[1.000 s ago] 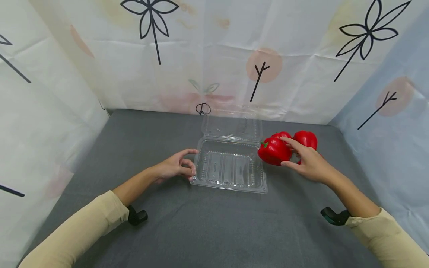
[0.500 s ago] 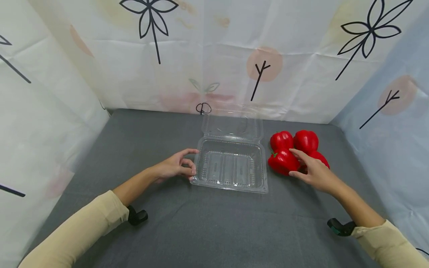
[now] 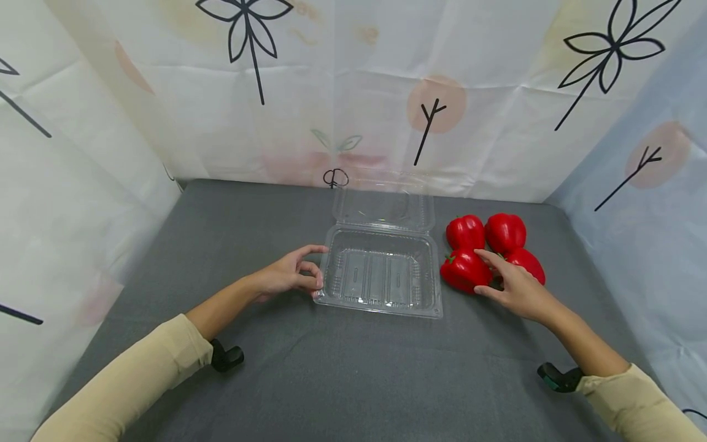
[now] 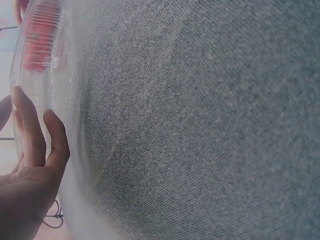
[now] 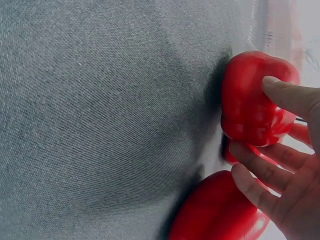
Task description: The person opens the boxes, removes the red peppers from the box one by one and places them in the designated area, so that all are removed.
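Observation:
My left hand (image 3: 289,273) grips the left rim of a clear plastic clamshell container (image 3: 381,307), whose lid (image 3: 383,209) stands open at the back. In the left wrist view, the fingers of the left hand (image 4: 37,145) lie at the container's edge (image 4: 50,87). My right hand (image 3: 516,288) holds a red bell pepper (image 3: 463,273) just right of the container. The right wrist view has the thumb on the side of this pepper (image 5: 252,95), with fingertips at its lower end. The container's tray holds nothing.
Two more red bell peppers, one at back left (image 3: 465,232) and one at back right (image 3: 505,232), sit behind the held one. Another red bell pepper (image 3: 527,265) lies beyond the right hand. Grey cloth covers the table (image 3: 353,380); a printed curtain (image 3: 364,80) hangs behind it.
My right hand has brought the bell pepper right and nearer to me, lower beside the other peppers, which now show more fully. The left hand and container have stayed put.

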Available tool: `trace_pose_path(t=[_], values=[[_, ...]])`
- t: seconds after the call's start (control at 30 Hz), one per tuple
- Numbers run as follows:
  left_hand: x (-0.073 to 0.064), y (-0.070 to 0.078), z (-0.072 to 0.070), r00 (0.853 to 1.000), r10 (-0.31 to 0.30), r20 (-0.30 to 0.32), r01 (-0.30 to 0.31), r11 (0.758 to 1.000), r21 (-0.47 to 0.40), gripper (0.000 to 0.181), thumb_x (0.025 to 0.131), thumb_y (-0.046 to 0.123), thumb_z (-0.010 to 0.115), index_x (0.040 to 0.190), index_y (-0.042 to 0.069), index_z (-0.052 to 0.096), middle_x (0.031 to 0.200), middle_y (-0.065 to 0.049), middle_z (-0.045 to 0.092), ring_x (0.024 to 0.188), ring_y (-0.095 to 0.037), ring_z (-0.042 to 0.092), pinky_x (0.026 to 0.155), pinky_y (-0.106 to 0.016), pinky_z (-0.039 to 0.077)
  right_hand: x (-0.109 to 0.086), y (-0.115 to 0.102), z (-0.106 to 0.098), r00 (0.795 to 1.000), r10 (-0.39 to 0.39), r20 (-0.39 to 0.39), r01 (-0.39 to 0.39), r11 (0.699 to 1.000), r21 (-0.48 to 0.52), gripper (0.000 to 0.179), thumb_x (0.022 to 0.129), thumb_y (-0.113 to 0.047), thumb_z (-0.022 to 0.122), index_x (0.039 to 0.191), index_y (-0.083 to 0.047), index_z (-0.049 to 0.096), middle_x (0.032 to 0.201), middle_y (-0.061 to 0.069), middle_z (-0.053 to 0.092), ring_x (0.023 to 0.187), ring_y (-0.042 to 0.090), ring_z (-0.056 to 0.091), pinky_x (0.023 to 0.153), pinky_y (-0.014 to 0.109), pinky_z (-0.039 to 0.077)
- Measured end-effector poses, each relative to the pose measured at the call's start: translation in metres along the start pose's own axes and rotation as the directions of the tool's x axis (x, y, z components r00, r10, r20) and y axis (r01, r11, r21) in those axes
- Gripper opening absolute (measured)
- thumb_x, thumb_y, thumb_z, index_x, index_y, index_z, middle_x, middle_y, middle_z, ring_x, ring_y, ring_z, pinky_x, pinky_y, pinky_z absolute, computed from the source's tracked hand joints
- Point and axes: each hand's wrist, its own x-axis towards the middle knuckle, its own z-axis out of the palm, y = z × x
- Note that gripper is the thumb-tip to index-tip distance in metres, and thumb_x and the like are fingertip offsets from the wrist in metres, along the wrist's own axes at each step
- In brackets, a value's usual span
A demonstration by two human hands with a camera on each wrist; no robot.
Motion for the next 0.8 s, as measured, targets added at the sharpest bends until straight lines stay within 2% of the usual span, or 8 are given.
trace_pose_path(t=[0.27, 0.5, 0.6, 0.8], values=[[0.0, -0.001, -0.001, 1.0, 0.011, 0.007, -0.011, 1.0, 0.005, 0.079, 0.093, -0.002, 0.065, 0.155, 0.01, 0.019, 0.086, -0.006, 0.063, 0.075, -0.02, 0.062, 0.08, -0.04, 0.055, -0.001, 0.003, 0.006, 1.0, -0.008, -0.024, 0.008, 1.0, -0.005, 0.076, 0.084, -0.017, 0.081, 0.145, 0.001, 0.041, 0.107, 0.018, 0.069, 0.098, 0.038, 0.065, 0.076, 0.052, 0.057], [0.0, 0.0, 0.001, 1.0, 0.009, 0.001, -0.009, 1.0, 0.015, 0.079, 0.093, 0.0, 0.067, 0.155, 0.009, 0.019, 0.087, -0.006, 0.063, 0.076, -0.02, 0.062, 0.081, -0.041, 0.055, 0.0, 0.003, 0.006, 1.0, -0.001, -0.011, 0.001, 1.0, 0.01, 0.076, 0.084, -0.017, 0.08, 0.144, 0.005, 0.039, 0.123, 0.027, 0.062, 0.1, 0.041, 0.065, 0.081, 0.057, 0.055], [0.0, 0.001, 0.002, 1.0, 0.003, -0.003, -0.003, 1.0, 0.02, 0.079, 0.092, 0.002, 0.068, 0.155, 0.009, 0.02, 0.087, -0.006, 0.064, 0.076, -0.02, 0.063, 0.081, -0.041, 0.055, 0.0, 0.002, 0.005, 1.0, 0.004, -0.006, -0.004, 1.0, 0.024, 0.075, 0.085, -0.018, 0.079, 0.144, 0.005, 0.039, 0.126, 0.028, 0.059, 0.1, 0.04, 0.064, 0.08, 0.054, 0.056], [-0.001, 0.002, 0.003, 1.0, -0.014, -0.013, 0.014, 0.999, 0.035, 0.079, 0.092, 0.004, 0.069, 0.155, 0.01, 0.02, 0.09, -0.005, 0.066, 0.077, -0.02, 0.064, 0.079, -0.041, 0.055, 0.003, -0.001, -0.004, 1.0, 0.006, 0.011, -0.007, 0.999, 0.041, 0.072, 0.086, -0.019, 0.078, 0.143, 0.005, 0.041, 0.118, 0.021, 0.063, 0.095, 0.031, 0.065, 0.074, 0.043, 0.057]])
